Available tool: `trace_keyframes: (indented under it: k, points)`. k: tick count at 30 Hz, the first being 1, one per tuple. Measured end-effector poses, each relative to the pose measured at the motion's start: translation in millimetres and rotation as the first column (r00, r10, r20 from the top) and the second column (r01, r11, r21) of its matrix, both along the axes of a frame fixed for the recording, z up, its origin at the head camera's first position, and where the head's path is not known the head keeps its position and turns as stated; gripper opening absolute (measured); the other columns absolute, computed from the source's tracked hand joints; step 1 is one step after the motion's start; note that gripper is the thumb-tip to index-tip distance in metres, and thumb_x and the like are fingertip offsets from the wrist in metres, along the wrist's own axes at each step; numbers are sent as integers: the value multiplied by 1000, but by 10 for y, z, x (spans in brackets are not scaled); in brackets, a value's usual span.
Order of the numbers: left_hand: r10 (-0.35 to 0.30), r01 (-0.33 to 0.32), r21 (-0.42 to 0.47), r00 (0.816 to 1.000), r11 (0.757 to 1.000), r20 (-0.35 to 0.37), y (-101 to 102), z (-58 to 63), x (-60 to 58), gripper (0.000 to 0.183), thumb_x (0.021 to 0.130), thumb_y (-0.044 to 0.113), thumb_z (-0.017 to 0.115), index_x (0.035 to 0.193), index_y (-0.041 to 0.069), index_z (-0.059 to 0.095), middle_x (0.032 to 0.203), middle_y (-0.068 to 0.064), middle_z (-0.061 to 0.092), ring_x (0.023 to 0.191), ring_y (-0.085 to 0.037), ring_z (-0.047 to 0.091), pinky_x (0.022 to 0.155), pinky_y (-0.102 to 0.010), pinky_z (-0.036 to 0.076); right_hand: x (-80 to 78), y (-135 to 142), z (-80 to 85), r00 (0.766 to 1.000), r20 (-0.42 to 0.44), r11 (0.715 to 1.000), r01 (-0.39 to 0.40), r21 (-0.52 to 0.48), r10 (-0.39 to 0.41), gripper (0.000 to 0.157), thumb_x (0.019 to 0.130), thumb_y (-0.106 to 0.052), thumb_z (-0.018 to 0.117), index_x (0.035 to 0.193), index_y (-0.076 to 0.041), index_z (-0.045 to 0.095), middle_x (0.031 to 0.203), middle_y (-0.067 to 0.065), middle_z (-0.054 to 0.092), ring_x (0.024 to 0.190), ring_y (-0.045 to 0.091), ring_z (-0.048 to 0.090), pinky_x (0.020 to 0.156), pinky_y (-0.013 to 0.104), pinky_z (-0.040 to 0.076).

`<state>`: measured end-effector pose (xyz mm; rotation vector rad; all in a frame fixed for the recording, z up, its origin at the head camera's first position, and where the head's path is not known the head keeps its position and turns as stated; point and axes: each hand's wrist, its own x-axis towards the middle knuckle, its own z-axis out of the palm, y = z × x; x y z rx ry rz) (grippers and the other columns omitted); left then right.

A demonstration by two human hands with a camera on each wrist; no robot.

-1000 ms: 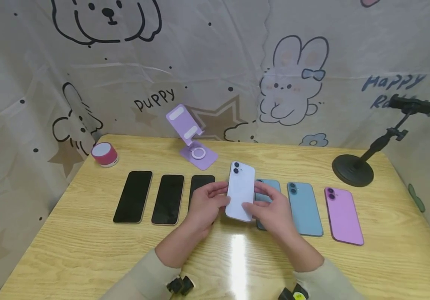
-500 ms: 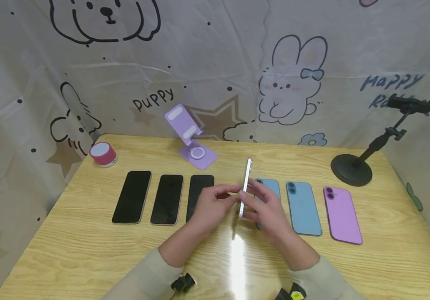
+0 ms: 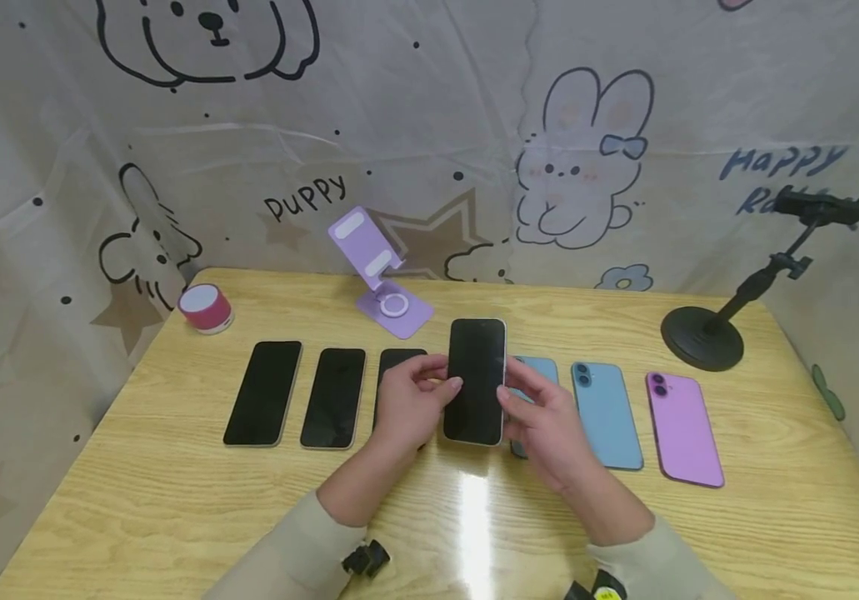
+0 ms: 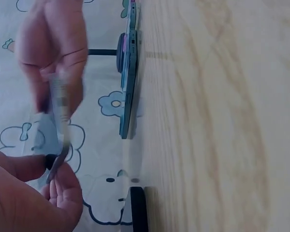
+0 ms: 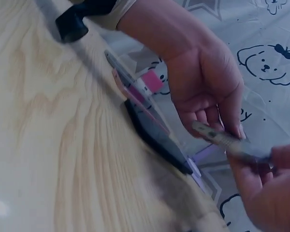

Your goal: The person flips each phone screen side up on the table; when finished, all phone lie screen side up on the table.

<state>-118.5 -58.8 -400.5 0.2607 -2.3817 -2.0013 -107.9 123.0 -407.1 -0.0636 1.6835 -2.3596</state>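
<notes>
Between both hands, above the table, a phone is held with its black screen facing up. My left hand grips its left edge, thumb on the screen side. At the right edge my right hand pinches it, thumb in front and fingers behind. Both wrist views show the phone edge-on, as a blurred phone edge in the left one. Behind my left hand lies a phone with a dark screen, partly covered. A blue phone is partly hidden behind my right hand.
Two more screen-up phones, a larger one and a smaller one, lie at left. Right of the hands are a blue phone and a pink phone. Behind stand a purple phone stand, a pink-and-white cylinder and a black stand.
The held phone has been turned over: its pale back with two lenses faced up, then it stood edge-on, and now its black screen shows. Both hands stay near the same place.
</notes>
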Motion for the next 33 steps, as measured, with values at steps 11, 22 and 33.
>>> trace_keyframes:
  k: [11, 22, 33]
  points:
    - [-37, 40, -39, 996, 998, 75, -59, -85, -31, 24, 83, -3, 76, 107, -1, 71, 90, -7, 64, 79, -18, 60, 69, -29, 52, -22, -26, -56, 989, 43, 941, 121, 317, -142, 46, 93, 6, 62, 138, 3, 55, 127, 22, 57, 94, 25, 67, 79, 35, 57]
    - [-22, 35, -80, 989, 996, 148, -34, -99, -8, 43, 82, -6, 70, 124, -8, 64, 105, -15, 67, 103, -27, 62, 86, -38, 53, -23, 14, -38, 997, 75, 945, -45, 324, 21, 65, 96, 1, 59, 154, 3, 28, 145, 28, 45, 132, 39, 46, 99, 40, 47]
    - [-109, 134, -127, 976, 983, 187, 41, -59, 35, 55, 86, 0, 68, 138, -7, 53, 127, -23, 62, 119, -32, 58, 96, -43, 49, -64, 2, -13, 986, 85, 899, -163, 406, 140, 76, 96, -2, 61, 157, 3, 15, 153, 31, 31, 139, 43, 34, 108, 50, 35]
